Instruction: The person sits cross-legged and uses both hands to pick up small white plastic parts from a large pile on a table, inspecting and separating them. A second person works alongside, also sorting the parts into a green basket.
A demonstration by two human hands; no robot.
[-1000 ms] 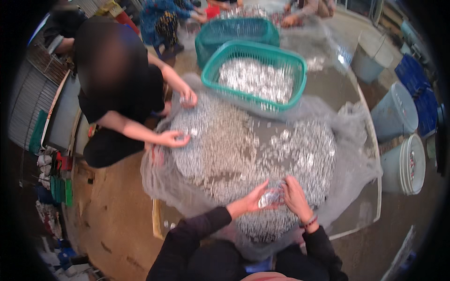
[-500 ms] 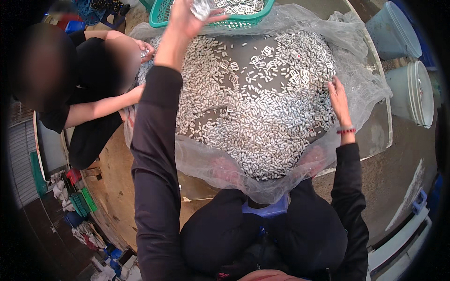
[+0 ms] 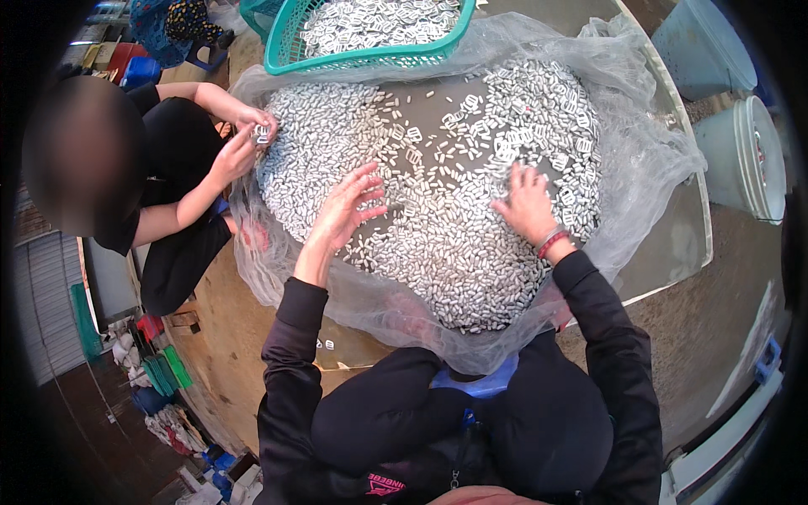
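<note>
My left hand (image 3: 343,210) hovers above the left-middle of a pile of small silver metal cylinders (image 3: 471,252), its fingers apart and nothing in them. On the right, my right hand (image 3: 528,206) reaches over the pile with fingers stretched out, the tips close to loose silver slotted buckles (image 3: 505,151). I see nothing held in it, though its fingertips are slightly blurred. More such buckles lie scattered among the cylinders. The pile rests on a translucent mesh sheet (image 3: 648,160) with bunched edges. At the far side, a green plastic basket (image 3: 370,61) holds many silver buckles.
To the left, a seated co-worker's hands (image 3: 252,126) hold a few buckles at the pile's edge. Two pale buckets (image 3: 741,168) stand at the right of the table. A blue stool (image 3: 484,383) shows between my legs. Two loose buckles lie by my left forearm.
My left hand has come back from the basket to the pile, and the silver pieces it held are gone. My right hand has moved left from the pile's right edge. The co-worker's hands have come together.
</note>
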